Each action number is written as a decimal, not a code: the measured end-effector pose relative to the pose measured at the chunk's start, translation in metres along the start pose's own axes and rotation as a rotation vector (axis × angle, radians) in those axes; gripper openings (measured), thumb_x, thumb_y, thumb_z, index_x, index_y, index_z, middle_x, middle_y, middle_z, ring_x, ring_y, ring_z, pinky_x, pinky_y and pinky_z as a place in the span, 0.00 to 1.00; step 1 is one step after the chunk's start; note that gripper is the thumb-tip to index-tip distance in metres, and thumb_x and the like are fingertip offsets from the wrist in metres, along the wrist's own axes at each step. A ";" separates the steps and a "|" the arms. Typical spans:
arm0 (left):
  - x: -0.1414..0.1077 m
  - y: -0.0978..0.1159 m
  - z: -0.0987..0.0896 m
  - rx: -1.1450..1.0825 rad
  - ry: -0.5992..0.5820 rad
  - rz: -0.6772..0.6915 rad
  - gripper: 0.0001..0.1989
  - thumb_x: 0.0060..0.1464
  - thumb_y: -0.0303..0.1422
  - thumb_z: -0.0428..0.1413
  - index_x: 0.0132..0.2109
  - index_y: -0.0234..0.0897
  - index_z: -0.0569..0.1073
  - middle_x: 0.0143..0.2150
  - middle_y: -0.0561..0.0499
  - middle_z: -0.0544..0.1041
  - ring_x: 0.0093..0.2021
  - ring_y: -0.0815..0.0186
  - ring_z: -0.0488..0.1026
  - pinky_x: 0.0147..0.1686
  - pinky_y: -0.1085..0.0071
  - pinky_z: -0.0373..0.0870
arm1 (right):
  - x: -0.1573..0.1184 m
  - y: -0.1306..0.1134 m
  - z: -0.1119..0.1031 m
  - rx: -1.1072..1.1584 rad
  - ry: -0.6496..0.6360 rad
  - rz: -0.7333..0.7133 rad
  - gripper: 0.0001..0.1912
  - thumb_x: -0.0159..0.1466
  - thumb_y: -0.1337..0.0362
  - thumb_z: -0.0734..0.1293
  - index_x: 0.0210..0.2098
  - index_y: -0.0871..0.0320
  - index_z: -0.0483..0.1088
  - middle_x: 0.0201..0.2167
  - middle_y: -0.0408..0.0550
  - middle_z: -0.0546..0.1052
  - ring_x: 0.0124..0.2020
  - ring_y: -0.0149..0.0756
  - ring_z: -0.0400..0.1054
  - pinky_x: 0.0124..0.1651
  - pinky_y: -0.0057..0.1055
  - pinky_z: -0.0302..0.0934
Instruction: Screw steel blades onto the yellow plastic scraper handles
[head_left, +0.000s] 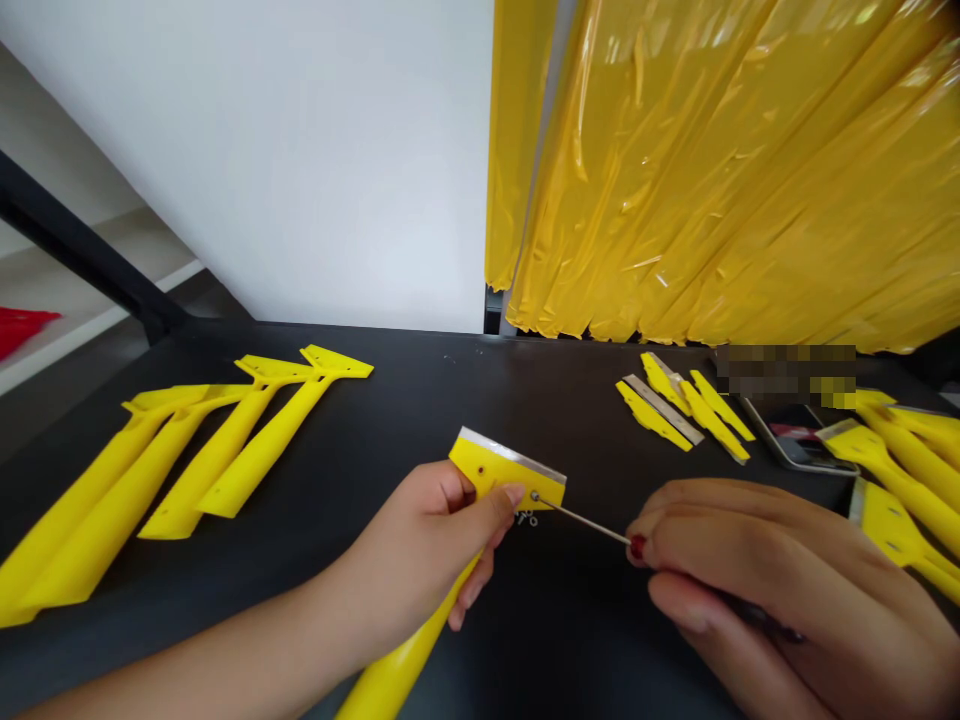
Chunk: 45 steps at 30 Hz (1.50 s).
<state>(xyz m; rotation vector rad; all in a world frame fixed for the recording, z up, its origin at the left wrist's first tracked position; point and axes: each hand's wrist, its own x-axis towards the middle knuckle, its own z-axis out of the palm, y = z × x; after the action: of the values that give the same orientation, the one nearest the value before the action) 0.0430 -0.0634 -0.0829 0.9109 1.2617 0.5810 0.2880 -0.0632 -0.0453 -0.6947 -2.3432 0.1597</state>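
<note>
A yellow scraper (450,605) with a metal blade along its head is gripped in my left hand (442,535), the thumb pressed on the head near the blade. My right hand (780,590) is closed around a screwdriver (589,524), its handle mostly hidden by the fingers except for a red collar. The screwdriver's tip meets a screw at the right side of the scraper head. On the left of that head shows another small dark hole. Several tiny screws (527,518) lie on the black table just behind the head.
Several yellow scraper handles (255,430) lie at the left of the black table (585,620). At back right are loose yellow plates and blades (675,405), a phone (787,435) and several more scrapers (900,470). Yellow plastic sheeting (720,180) hangs behind.
</note>
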 end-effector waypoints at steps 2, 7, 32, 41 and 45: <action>0.000 0.000 0.000 0.001 -0.004 0.002 0.25 0.61 0.53 0.59 0.25 0.40 0.67 0.13 0.57 0.65 0.12 0.73 0.59 0.12 0.79 0.59 | 0.000 0.000 0.001 0.016 0.011 0.022 0.05 0.76 0.65 0.62 0.42 0.54 0.67 0.33 0.46 0.83 0.32 0.36 0.79 0.34 0.31 0.70; 0.000 -0.004 -0.002 0.025 0.011 0.008 0.26 0.61 0.53 0.59 0.24 0.40 0.66 0.13 0.57 0.66 0.11 0.73 0.60 0.12 0.79 0.59 | -0.003 0.000 0.001 0.038 0.005 0.159 0.02 0.75 0.62 0.63 0.46 0.53 0.66 0.36 0.47 0.82 0.30 0.35 0.77 0.31 0.28 0.70; 0.000 -0.001 0.001 0.053 0.097 -0.007 0.25 0.62 0.53 0.58 0.26 0.41 0.64 0.13 0.57 0.66 0.12 0.72 0.60 0.13 0.77 0.57 | 0.009 -0.008 -0.004 -0.302 -0.091 0.089 0.09 0.76 0.61 0.62 0.37 0.54 0.65 0.25 0.42 0.73 0.22 0.35 0.69 0.26 0.34 0.58; 0.000 -0.002 0.000 0.068 0.105 0.012 0.25 0.63 0.53 0.57 0.26 0.41 0.64 0.13 0.57 0.66 0.11 0.72 0.60 0.13 0.77 0.56 | 0.004 -0.005 -0.006 -0.387 -0.065 0.133 0.15 0.76 0.57 0.63 0.33 0.52 0.62 0.22 0.41 0.71 0.20 0.35 0.67 0.25 0.35 0.55; 0.001 -0.003 0.000 0.043 0.103 0.026 0.25 0.63 0.53 0.57 0.27 0.41 0.64 0.13 0.57 0.66 0.12 0.72 0.60 0.13 0.77 0.56 | 0.006 -0.005 -0.005 -0.366 -0.070 0.138 0.11 0.76 0.58 0.62 0.37 0.54 0.66 0.25 0.42 0.73 0.20 0.35 0.69 0.25 0.34 0.57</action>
<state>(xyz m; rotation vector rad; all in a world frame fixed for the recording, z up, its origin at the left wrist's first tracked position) 0.0430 -0.0642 -0.0856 0.9447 1.3609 0.6302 0.2853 -0.0642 -0.0367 -1.0431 -2.4168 -0.1927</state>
